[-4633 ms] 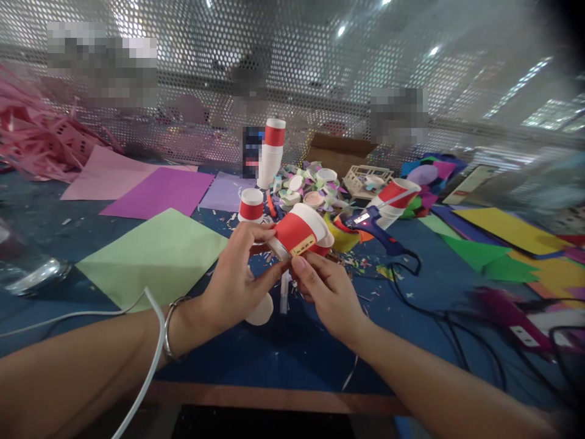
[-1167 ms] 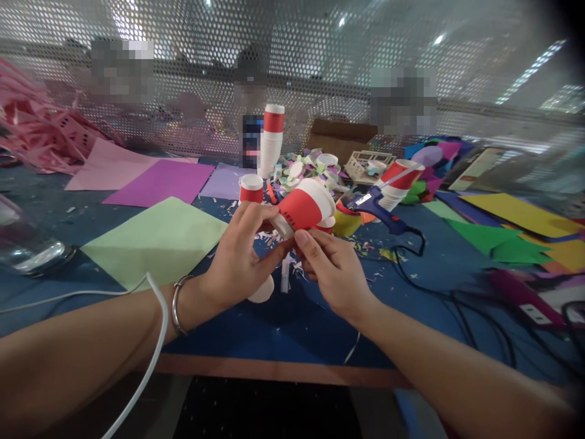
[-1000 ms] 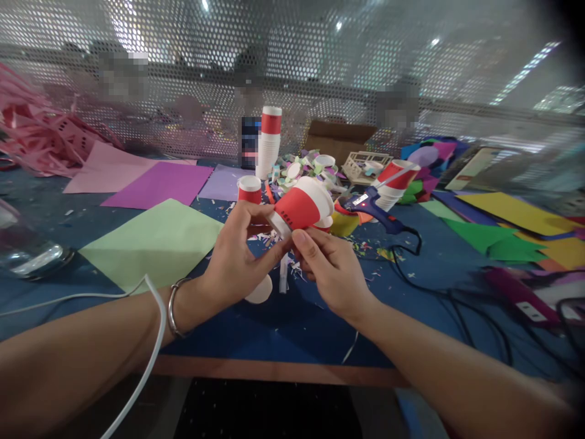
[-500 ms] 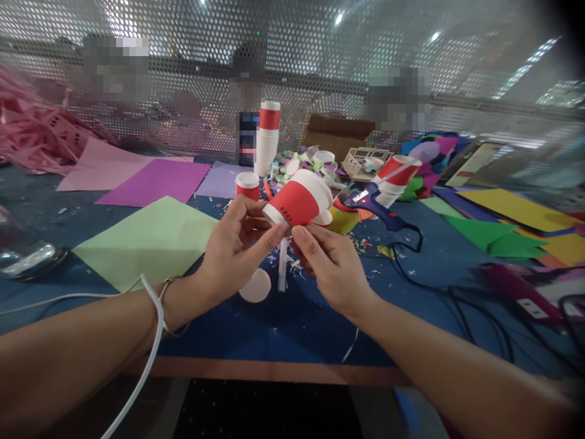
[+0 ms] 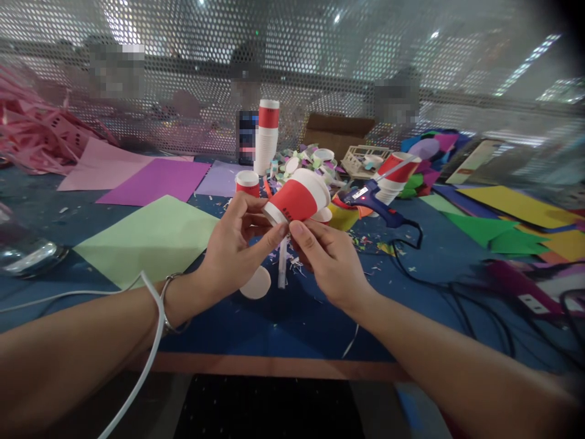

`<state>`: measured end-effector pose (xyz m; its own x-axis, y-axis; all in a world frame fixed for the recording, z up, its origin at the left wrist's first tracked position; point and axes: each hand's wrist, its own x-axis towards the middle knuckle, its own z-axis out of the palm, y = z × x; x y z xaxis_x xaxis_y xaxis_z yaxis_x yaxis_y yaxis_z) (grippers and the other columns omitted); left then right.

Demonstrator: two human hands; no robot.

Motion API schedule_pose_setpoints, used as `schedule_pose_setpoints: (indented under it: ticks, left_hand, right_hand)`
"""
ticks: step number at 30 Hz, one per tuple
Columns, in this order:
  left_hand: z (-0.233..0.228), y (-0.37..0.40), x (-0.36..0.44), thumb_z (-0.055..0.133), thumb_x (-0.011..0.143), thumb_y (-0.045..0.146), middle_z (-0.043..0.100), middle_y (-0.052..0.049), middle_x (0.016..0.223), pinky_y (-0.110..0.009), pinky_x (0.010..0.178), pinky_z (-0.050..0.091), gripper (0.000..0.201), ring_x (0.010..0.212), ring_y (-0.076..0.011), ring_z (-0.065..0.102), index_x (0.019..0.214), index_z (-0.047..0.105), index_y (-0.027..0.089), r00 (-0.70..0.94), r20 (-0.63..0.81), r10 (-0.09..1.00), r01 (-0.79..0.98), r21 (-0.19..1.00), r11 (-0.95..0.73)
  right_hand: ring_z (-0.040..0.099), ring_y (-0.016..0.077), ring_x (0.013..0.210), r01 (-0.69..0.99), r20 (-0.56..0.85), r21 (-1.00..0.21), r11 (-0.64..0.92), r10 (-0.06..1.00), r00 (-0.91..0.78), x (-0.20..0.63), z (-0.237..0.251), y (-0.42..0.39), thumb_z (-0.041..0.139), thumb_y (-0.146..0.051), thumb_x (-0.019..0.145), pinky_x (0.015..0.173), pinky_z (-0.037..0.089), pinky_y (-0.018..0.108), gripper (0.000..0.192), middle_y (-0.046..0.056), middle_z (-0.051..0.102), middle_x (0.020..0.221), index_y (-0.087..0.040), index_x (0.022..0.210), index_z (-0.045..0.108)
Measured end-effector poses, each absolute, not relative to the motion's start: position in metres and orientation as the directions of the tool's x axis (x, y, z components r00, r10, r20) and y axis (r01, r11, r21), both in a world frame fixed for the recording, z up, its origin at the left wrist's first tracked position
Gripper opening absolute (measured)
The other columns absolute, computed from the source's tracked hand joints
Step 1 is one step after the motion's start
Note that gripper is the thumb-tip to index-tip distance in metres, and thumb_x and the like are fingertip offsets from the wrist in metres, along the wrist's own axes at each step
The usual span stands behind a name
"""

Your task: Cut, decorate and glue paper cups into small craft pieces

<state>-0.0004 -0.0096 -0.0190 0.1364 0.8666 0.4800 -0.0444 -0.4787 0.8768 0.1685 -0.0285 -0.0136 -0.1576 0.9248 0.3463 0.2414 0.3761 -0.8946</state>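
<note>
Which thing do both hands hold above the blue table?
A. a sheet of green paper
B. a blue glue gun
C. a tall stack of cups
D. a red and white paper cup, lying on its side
D: the left hand and the right hand both grip the red and white paper cup near its base, its mouth pointing away; the glue gun lies apart on the table.

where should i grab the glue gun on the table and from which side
Take the glue gun by its dark blue handle, the end nearest the black cord, coming from the right and above. It seems to lie tilted with its nozzle pointing left toward the paper scraps and a red light lit on the body, so the tip may be hot; the handle side looks unobstructed.
</note>
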Motion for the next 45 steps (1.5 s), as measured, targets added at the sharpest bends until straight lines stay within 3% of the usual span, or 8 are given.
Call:
schedule_pose_setpoints:
  ticks: [5, 11, 18, 21, 25, 29, 34, 45]
  left_hand:
    - [-0.0184, -0.0107, -0.0001, 0.077, 0.084, 0.026, 0.064, -0.003, 0.095, -0.033, 0.071, 0.058, 0.029, 0.079, -0.0160, 0.065, 0.101, 0.053, 0.022, 0.137, 0.500, 0.855, -0.014, 0.864, -0.503]
    - [-0.0214, -0.0150, -0.0021, 0.077, 0.084, 0.024, 0.061, -0.004, 0.102, -0.040, 0.085, 0.059, 0.032, 0.092, -0.0200, 0.066, 0.106, 0.053, 0.023, 0.145, 0.598, 0.788, 0.066, 0.789, -0.611]
    - [-0.0247, -0.0154, -0.0046, 0.078, 0.083, 0.024, 0.058, -0.005, 0.102, -0.042, 0.086, 0.060, 0.034, 0.095, -0.0215, 0.065, 0.108, 0.055, 0.023, 0.137, 0.652, 0.746, 0.172, 0.726, -0.666]
    - [-0.0231, -0.0145, -0.0028, 0.080, 0.082, 0.025, 0.061, -0.005, 0.103, -0.038, 0.085, 0.060, 0.036, 0.093, -0.0194, 0.066, 0.108, 0.056, 0.022, 0.121, 0.622, 0.774, 0.107, 0.767, -0.633]
    - [-0.0196, -0.0118, 0.0010, 0.078, 0.085, 0.029, 0.065, -0.006, 0.109, -0.030, 0.079, 0.061, 0.038, 0.091, -0.0160, 0.067, 0.113, 0.054, 0.021, 0.107, 0.517, 0.849, -0.108, 0.855, -0.507]
    - [-0.0176, -0.0102, 0.0029, 0.078, 0.085, 0.028, 0.068, -0.004, 0.102, -0.027, 0.078, 0.060, 0.030, 0.086, -0.0138, 0.068, 0.104, 0.057, 0.019, 0.124, 0.446, 0.886, -0.185, 0.888, -0.421]
    - [-0.0164, -0.0121, 0.0019, 0.077, 0.086, 0.025, 0.067, -0.001, 0.092, -0.026, 0.073, 0.058, 0.025, 0.079, -0.0122, 0.066, 0.100, 0.057, 0.020, 0.120, 0.483, 0.867, -0.164, 0.871, -0.463]
    - [-0.0198, -0.0135, 0.0001, 0.077, 0.085, 0.023, 0.065, -0.002, 0.093, -0.028, 0.071, 0.058, 0.027, 0.078, -0.0137, 0.066, 0.102, 0.056, 0.021, 0.132, 0.540, 0.831, -0.004, 0.839, -0.545]
  right_hand:
    - [0.029, 0.0078, 0.049, 0.184, 0.313, -0.921, 0.343, 0.934, -0.174, 0.1683, -0.0156, -0.0284, 0.055, -0.056, 0.097, 0.042, 0.021, 0.026, 0.046, -0.006, 0.034, 0.058, -0.021, 0.068, 0.048]
    - [0.029, 0.0079, 0.049, 0.144, 0.311, -0.929, 0.341, 0.930, -0.196, 0.1683, -0.0169, -0.0320, 0.054, -0.055, 0.098, 0.042, 0.022, 0.026, 0.045, -0.006, 0.033, 0.060, -0.021, 0.068, 0.048]
    - [0.028, 0.0077, 0.050, 0.131, 0.307, -0.932, 0.336, 0.930, -0.200, 0.1681, -0.0190, -0.0326, 0.054, -0.055, 0.098, 0.042, 0.021, 0.026, 0.047, -0.006, 0.031, 0.060, -0.021, 0.067, 0.045]
    - [0.027, 0.0078, 0.049, 0.125, 0.315, -0.931, 0.343, 0.928, -0.198, 0.1675, -0.0163, -0.0323, 0.054, -0.055, 0.098, 0.042, 0.021, 0.026, 0.046, -0.006, 0.031, 0.060, -0.022, 0.068, 0.045]
    - [0.029, 0.0080, 0.050, 0.117, 0.339, -0.925, 0.363, 0.923, -0.185, 0.1673, -0.0113, -0.0314, 0.054, -0.054, 0.098, 0.042, 0.022, 0.026, 0.044, -0.005, 0.034, 0.060, -0.022, 0.069, 0.047]
    - [0.032, 0.0076, 0.051, 0.153, 0.339, -0.918, 0.366, 0.924, -0.178, 0.1683, -0.0110, -0.0302, 0.055, -0.054, 0.098, 0.043, 0.024, 0.025, 0.044, -0.004, 0.038, 0.062, -0.021, 0.070, 0.049]
    - [0.031, 0.0072, 0.051, 0.154, 0.354, -0.911, 0.383, 0.916, -0.189, 0.1691, -0.0125, -0.0308, 0.054, -0.052, 0.099, 0.043, 0.024, 0.025, 0.044, -0.005, 0.037, 0.062, -0.020, 0.070, 0.048]
    - [0.031, 0.0070, 0.050, 0.109, 0.335, -0.927, 0.359, 0.923, -0.191, 0.1671, -0.0159, -0.0311, 0.056, -0.053, 0.098, 0.045, 0.023, 0.026, 0.045, -0.006, 0.035, 0.059, -0.020, 0.068, 0.048]
